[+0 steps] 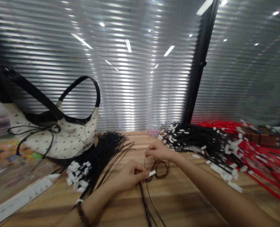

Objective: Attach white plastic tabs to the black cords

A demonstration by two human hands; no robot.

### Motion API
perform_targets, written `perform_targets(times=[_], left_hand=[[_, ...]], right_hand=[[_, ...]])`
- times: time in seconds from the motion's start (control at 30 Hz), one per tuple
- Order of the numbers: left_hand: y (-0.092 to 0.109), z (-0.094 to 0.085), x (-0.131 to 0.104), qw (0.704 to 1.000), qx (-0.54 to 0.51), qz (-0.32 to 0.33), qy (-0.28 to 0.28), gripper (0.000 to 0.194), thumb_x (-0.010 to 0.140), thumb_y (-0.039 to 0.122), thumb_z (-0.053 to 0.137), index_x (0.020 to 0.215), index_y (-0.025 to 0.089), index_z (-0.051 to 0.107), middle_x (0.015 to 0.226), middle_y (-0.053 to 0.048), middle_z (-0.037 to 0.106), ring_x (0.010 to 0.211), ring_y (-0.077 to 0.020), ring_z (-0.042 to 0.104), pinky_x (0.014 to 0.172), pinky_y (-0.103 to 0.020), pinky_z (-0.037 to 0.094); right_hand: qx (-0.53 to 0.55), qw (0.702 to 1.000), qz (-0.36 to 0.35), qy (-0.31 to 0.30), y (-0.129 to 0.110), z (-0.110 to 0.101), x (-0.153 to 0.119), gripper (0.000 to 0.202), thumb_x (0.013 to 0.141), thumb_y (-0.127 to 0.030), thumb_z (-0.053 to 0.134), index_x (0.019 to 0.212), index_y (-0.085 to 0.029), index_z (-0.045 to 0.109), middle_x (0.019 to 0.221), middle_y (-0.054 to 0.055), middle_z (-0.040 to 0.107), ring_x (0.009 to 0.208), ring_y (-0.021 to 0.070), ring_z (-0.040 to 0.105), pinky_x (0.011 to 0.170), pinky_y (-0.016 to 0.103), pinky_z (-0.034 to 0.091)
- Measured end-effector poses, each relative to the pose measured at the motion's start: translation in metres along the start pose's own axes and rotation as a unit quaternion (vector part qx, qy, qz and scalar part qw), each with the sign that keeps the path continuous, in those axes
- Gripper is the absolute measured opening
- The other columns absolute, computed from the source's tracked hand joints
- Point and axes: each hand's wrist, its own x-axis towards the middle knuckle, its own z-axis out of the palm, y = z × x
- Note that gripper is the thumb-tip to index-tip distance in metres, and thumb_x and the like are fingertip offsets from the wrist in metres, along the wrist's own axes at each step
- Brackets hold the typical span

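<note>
Over wooden table (189, 205), hands (132, 176) (159, 151) pinch black cords (144, 201), long ends pointing toward wearer.

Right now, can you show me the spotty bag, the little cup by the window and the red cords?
spotty bag (66, 138): head view, its pale front
little cup (154, 130): head view, its side
red cords (263, 150): head view, middle strands

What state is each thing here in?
Left hand: pinched by a white tag.
Right hand: fingers together, beside the coil.
Coil: loosely looped.
Black cords: bunched, lying flat.
Red cords: spread out.
Bag: upright, handles raised.
Blinds: lowered.
Clear cup: upright, partly filled.
</note>
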Motion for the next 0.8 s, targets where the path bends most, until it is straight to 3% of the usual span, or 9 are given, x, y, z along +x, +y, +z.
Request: perform_targets(times=[0.1, 0.13, 0.2, 0.27, 0.37, 0.57, 0.63, 0.8], left_hand=[[-0.002, 0.0, 0.002, 1.0, -0.003, -0.007, 0.009, 0.04, 0.073, 0.047, 0.056, 0.059, 0.01, 0.063, 0.049, 0.001, 0.049, 0.048, -0.009, 0.036, 0.046, -0.022, 0.025], [-0.001, 0.0, 0.002, 1.0, -0.006, -0.011, 0.01, 0.04, 0.073, 0.047, 0.056, 0.06, 0.01, 0.063, 0.05, 0.001, 0.049, 0.048, -0.0092, 0.037, 0.047, -0.022, 0.026], [0.0, 0.001, 0.002, 1.0, -0.008, -0.015, 0.008, 0.04, 0.072, 0.048, 0.057, 0.059, 0.01, 0.063, 0.05, 0.001, 0.05, 0.048, -0.0094, 0.038, 0.047, -0.022, 0.026], [0.0, 0.001, 0.003, 1.0, -0.007, -0.01, 0.008, 0.039, 0.072, 0.047, 0.057, 0.058, 0.01, 0.062, 0.049, 0.001, 0.049, 0.048, -0.0092, 0.037, 0.047, -0.022, 0.026], [-0.001, 0.001, 0.004, 1.0, -0.009, 0.002, 0.005, 0.037, 0.074, 0.044, 0.057, 0.058, 0.01, 0.062, 0.05, 0.001, 0.049, 0.049, -0.0091, 0.038, 0.048, -0.022, 0.026], [0.0, 0.001, 0.003, 1.0, -0.008, 0.0, -0.003, 0.035, 0.073, 0.042, 0.057, 0.06, 0.01, 0.062, 0.053, 0.0, 0.051, 0.051, -0.0103, 0.041, 0.05, -0.022, 0.029], [0.001, 0.001, 0.002, 1.0, 0.0, -0.001, -0.002, 0.035, 0.074, 0.042, 0.056, 0.059, 0.011, 0.06, 0.053, 0.001, 0.051, 0.051, -0.0101, 0.04, 0.05, -0.022, 0.029], [-0.002, 0.001, 0.001, 1.0, 0.005, 0.005, -0.001, 0.035, 0.076, 0.042, 0.055, 0.058, 0.012, 0.059, 0.052, 0.001, 0.049, 0.051, -0.0095, 0.038, 0.05, -0.022, 0.028]], right_hand=[[-0.086, 0.985, -0.127, 0.073, -0.004, 0.01, -0.036, 0.013, 0.068, -0.013, 0.058, 0.079, -0.016, 0.065, 0.097, 0.006, 0.059, 0.101, 0.0202, 0.047, 0.085, 0.028, 0.036], [-0.176, 0.957, -0.21, 0.092, -0.004, 0.012, -0.052, 0.018, 0.069, -0.012, 0.056, 0.085, -0.016, 0.065, 0.098, 0.007, 0.057, 0.099, 0.0202, 0.047, 0.085, 0.029, 0.036], [-0.333, 0.899, -0.283, 0.037, -0.002, 0.016, -0.089, 0.022, 0.073, -0.009, 0.051, 0.088, -0.017, 0.064, 0.085, 0.005, 0.058, 0.083, 0.0162, 0.051, 0.075, 0.026, 0.037], [-0.413, 0.866, -0.281, -0.032, 0.001, 0.019, -0.124, 0.025, 0.075, -0.007, 0.049, 0.09, -0.02, 0.063, 0.084, 0.002, 0.059, 0.074, 0.0126, 0.051, 0.067, 0.022, 0.037], [-0.474, 0.841, -0.24, -0.105, 0.004, 0.026, -0.159, 0.015, 0.08, -0.018, 0.055, 0.091, -0.023, 0.062, 0.095, 0.0, 0.059, 0.081, 0.0125, 0.053, 0.072, 0.021, 0.036], [-0.58, 0.757, -0.262, -0.149, -0.005, 0.031, -0.166, 0.013, 0.084, -0.023, 0.051, 0.081, -0.019, 0.063, 0.099, 0.004, 0.058, 0.088, 0.0184, 0.052, 0.072, 0.027, 0.036], [-0.579, 0.754, -0.265, -0.161, -0.008, 0.027, -0.167, 0.013, 0.084, -0.021, 0.051, 0.083, -0.018, 0.063, 0.099, 0.005, 0.059, 0.087, 0.0181, 0.053, 0.069, 0.026, 0.036], [-0.532, 0.797, -0.218, -0.184, -0.007, 0.013, -0.186, 0.014, 0.079, -0.012, 0.052, 0.083, -0.019, 0.064, 0.093, 0.0, 0.064, 0.082, 0.0134, 0.056, 0.064, 0.022, 0.036]])
